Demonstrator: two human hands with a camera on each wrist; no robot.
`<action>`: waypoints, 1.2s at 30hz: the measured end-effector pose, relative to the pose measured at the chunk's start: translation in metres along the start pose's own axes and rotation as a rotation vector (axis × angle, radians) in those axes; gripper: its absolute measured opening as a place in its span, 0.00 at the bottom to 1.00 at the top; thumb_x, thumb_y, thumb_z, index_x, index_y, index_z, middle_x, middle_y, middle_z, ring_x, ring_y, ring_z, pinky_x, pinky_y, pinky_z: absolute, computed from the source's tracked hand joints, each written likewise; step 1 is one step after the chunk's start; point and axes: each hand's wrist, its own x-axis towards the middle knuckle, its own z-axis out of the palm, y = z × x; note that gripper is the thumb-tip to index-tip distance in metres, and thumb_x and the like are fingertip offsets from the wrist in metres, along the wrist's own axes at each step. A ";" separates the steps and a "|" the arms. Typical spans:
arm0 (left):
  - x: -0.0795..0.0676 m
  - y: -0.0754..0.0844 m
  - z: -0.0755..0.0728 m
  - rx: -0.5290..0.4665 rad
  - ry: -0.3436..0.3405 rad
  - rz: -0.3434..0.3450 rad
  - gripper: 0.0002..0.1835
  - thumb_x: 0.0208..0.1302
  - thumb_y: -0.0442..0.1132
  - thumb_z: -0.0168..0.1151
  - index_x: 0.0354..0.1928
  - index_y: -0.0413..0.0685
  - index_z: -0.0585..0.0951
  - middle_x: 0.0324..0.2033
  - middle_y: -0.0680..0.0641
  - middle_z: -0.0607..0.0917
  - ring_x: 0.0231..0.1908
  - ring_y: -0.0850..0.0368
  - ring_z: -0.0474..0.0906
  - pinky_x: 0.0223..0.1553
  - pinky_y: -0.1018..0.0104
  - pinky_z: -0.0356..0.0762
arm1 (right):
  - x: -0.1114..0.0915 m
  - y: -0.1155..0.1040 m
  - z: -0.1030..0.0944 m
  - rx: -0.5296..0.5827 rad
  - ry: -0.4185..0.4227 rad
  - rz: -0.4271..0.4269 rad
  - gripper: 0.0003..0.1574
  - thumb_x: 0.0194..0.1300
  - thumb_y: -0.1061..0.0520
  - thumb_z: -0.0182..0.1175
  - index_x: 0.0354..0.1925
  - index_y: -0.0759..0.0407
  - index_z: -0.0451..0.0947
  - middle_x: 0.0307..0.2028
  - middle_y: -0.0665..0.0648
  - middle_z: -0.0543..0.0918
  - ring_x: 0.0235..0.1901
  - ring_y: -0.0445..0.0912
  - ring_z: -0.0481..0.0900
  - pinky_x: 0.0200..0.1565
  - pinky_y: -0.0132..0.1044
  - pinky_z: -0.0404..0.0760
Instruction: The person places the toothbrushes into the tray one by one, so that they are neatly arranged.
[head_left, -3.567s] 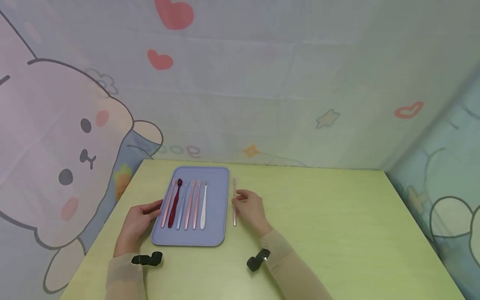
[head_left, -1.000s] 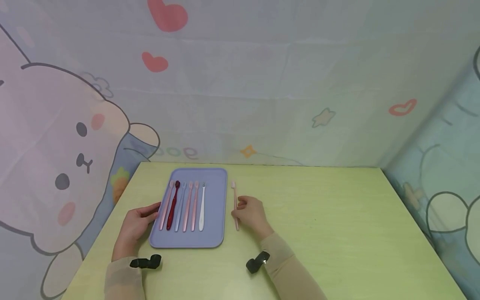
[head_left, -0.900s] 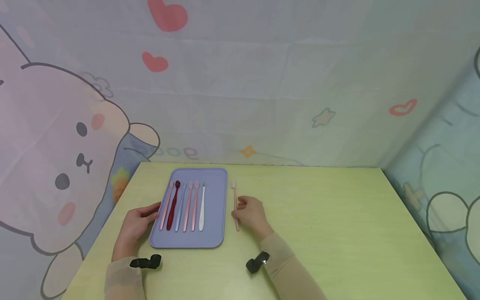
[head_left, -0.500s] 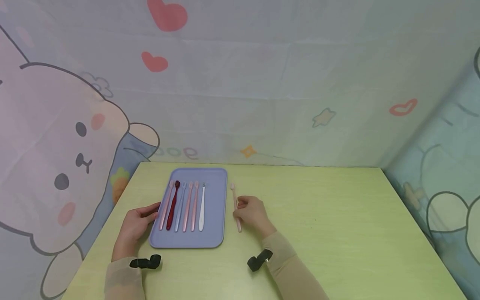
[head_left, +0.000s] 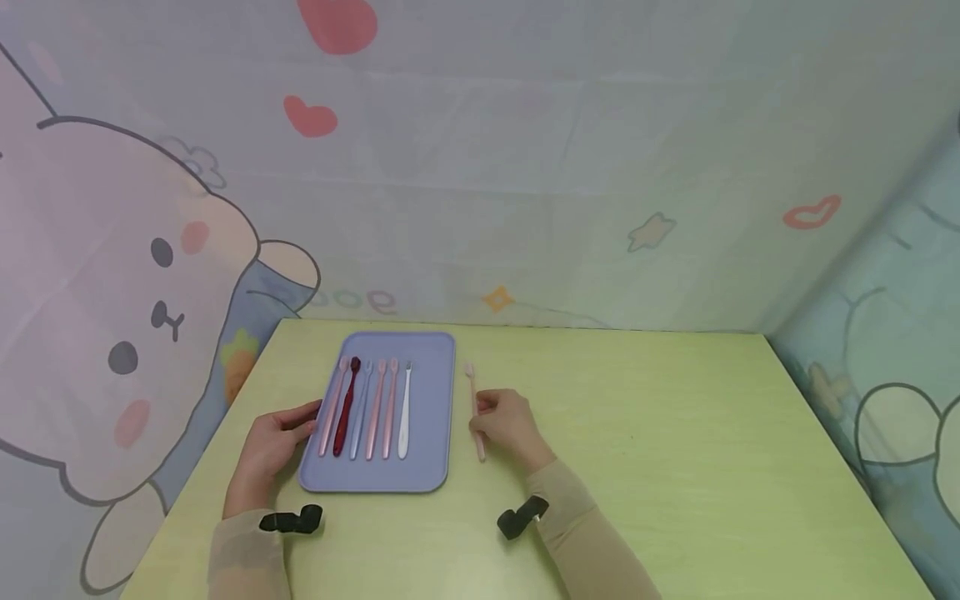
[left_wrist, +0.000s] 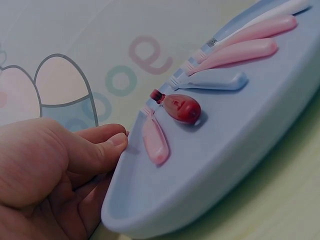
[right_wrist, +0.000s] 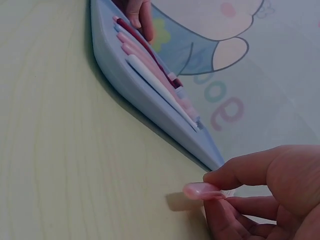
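A pale purple tray (head_left: 432,467) stands on the left half of the table, with my left hand (head_left: 264,454) holding its left rim. Toothbrushes lie side by side in it, heads away from me: a pink one, a dark red toothbrush (head_left: 344,421), a blue toothbrush (head_left: 361,421), two more pink ones and a white toothbrush (head_left: 405,429). Right of the tray, my right hand (head_left: 512,427) pinches another pink toothbrush (right_wrist: 199,190) by its handle between thumb and fingers. Its head points away from me, and the handle's middle is hidden by the fingers.
The light yellow-green table (head_left: 675,467) extends to the right of my right hand. A printed cloth (head_left: 480,167) with a cartoon animal and hearts hangs behind and at both sides. Black wrist cameras sit on both sleeves.
The pink toothbrush in my right hand has turned so its handle end points more to the right, and it has shifted slightly right. My left hand stays at the tray's rim.
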 end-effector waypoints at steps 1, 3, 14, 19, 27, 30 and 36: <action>0.000 0.000 0.000 0.002 0.000 -0.001 0.24 0.77 0.33 0.63 0.72 0.39 0.77 0.70 0.32 0.77 0.77 0.32 0.63 0.77 0.37 0.57 | 0.000 0.000 -0.001 0.000 0.002 0.000 0.35 0.52 0.71 0.69 0.62 0.74 0.82 0.44 0.60 0.88 0.40 0.46 0.86 0.38 0.33 0.88; 0.000 0.001 0.000 0.007 0.000 -0.004 0.24 0.78 0.33 0.63 0.72 0.39 0.78 0.70 0.32 0.76 0.77 0.32 0.63 0.77 0.37 0.57 | -0.001 -0.001 -0.002 0.000 0.007 0.001 0.35 0.52 0.71 0.68 0.61 0.74 0.82 0.44 0.60 0.88 0.39 0.45 0.86 0.37 0.33 0.88; -0.001 0.001 -0.001 0.024 -0.001 0.002 0.24 0.78 0.34 0.62 0.72 0.39 0.77 0.70 0.32 0.76 0.77 0.31 0.62 0.77 0.35 0.56 | 0.000 0.001 -0.001 0.032 0.019 0.010 0.36 0.54 0.71 0.69 0.63 0.75 0.81 0.47 0.62 0.89 0.43 0.49 0.86 0.42 0.35 0.89; -0.001 0.002 -0.001 0.019 0.003 -0.009 0.24 0.78 0.34 0.62 0.72 0.39 0.77 0.71 0.32 0.75 0.77 0.30 0.61 0.77 0.35 0.56 | 0.001 0.001 0.002 0.089 0.031 0.018 0.36 0.57 0.68 0.71 0.65 0.73 0.80 0.51 0.64 0.89 0.49 0.52 0.87 0.48 0.36 0.89; -0.001 0.000 -0.001 0.011 -0.004 -0.011 0.24 0.78 0.33 0.63 0.72 0.39 0.77 0.71 0.32 0.75 0.77 0.31 0.61 0.77 0.35 0.55 | 0.001 -0.009 0.019 0.279 0.003 -0.012 0.38 0.60 0.70 0.69 0.69 0.75 0.75 0.56 0.71 0.85 0.54 0.58 0.88 0.47 0.39 0.90; -0.001 -0.001 -0.001 0.009 -0.007 -0.013 0.24 0.78 0.34 0.63 0.72 0.39 0.77 0.71 0.32 0.75 0.77 0.31 0.61 0.77 0.35 0.56 | 0.002 -0.013 0.028 0.272 -0.004 -0.023 0.38 0.60 0.69 0.70 0.69 0.73 0.76 0.54 0.69 0.86 0.51 0.56 0.90 0.45 0.39 0.91; -0.002 0.001 -0.001 0.009 -0.007 0.012 0.24 0.77 0.34 0.63 0.72 0.39 0.78 0.70 0.32 0.76 0.76 0.31 0.63 0.77 0.37 0.57 | 0.004 -0.026 0.043 0.178 -0.004 -0.031 0.37 0.58 0.68 0.73 0.66 0.72 0.79 0.50 0.64 0.89 0.47 0.51 0.90 0.42 0.38 0.91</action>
